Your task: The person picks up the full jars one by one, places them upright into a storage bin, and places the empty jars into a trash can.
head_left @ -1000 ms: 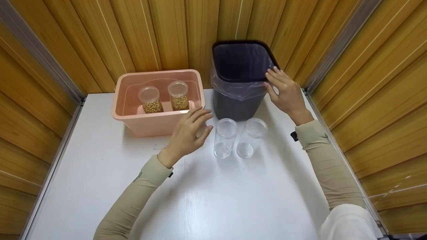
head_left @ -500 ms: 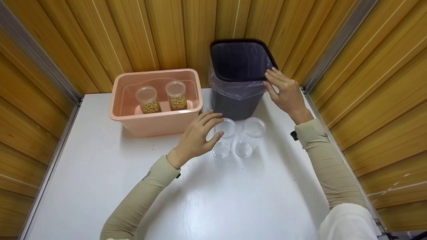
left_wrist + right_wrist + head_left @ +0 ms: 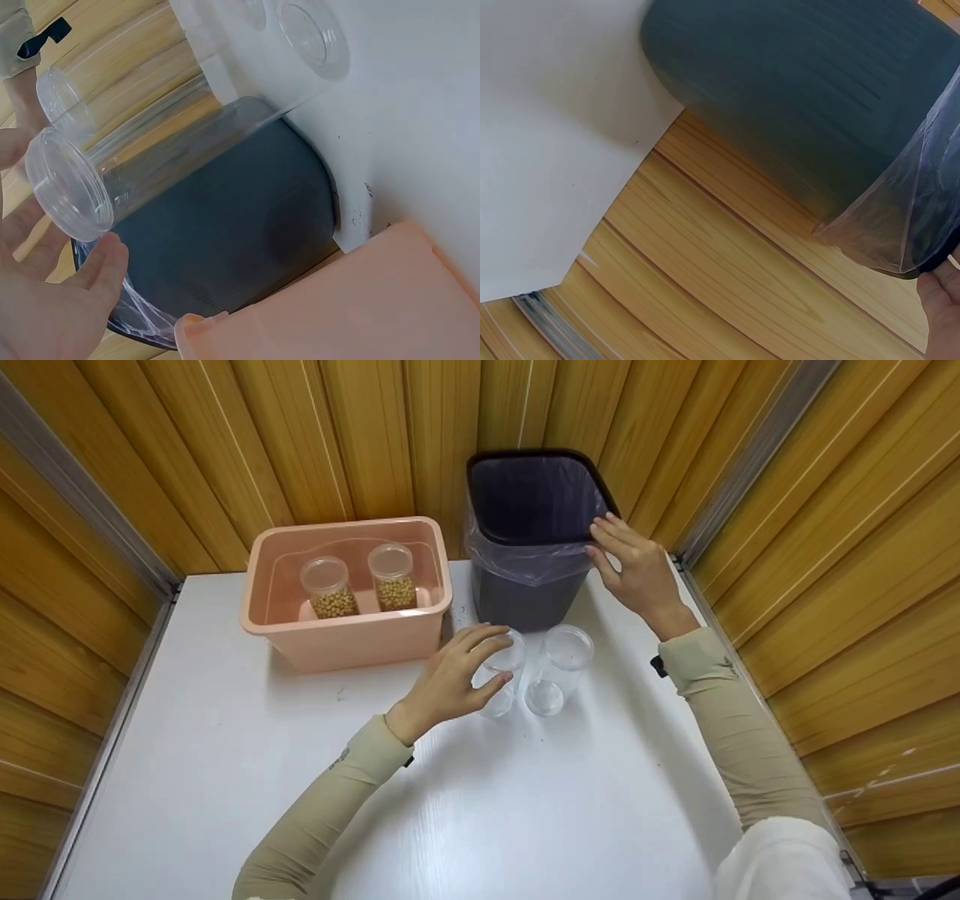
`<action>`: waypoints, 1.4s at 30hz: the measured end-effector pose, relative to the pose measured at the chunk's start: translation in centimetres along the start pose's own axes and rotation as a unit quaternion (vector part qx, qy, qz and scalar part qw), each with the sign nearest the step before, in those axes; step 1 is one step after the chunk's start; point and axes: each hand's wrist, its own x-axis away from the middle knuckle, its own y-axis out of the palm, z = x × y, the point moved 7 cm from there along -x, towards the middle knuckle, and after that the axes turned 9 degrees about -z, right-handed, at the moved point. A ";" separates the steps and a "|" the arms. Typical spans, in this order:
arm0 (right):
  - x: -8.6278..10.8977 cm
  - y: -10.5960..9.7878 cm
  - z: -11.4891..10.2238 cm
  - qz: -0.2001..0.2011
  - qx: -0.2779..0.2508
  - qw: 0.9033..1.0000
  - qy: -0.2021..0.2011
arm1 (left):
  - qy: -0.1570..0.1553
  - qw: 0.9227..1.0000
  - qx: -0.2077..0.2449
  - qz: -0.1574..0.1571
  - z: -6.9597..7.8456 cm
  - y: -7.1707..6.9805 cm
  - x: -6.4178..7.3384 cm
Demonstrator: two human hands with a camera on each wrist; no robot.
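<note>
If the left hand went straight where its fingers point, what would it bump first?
Most likely the left hand would meet the nearer clear jar, right in front of it, though exact depth is hard to judge.

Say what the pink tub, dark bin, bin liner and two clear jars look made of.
Pink tub: probably plastic, slightly glossy, evenly colored with rounded corners.
Dark bin: likely plastic, mostly matte; its side shows little shine.
Bin liner: apparently thin plastic film, see-through and wrinkled.
Clear jars: glossy and transparent, with bright highlights; plastic seems likely, but glass remains possible.
</note>
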 end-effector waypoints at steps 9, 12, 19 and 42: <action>-0.1 0.1 0.0 -0.009 0.003 1.000 0.005 | 0.008 1.000 0.002 0.003 0.0 0.7 0.0; 0.0 0.1 0.0 -0.014 0.006 1.000 0.006 | 0.015 1.000 0.003 0.006 0.1 0.8 0.0; 0.1 0.2 0.0 -0.013 -0.004 1.000 0.010 | 0.024 1.000 0.006 0.010 0.3 0.6 -0.2; 0.0 0.2 0.0 -0.012 -0.004 1.000 0.003 | 0.047 0.998 -0.001 0.035 0.8 -2.7 -2.0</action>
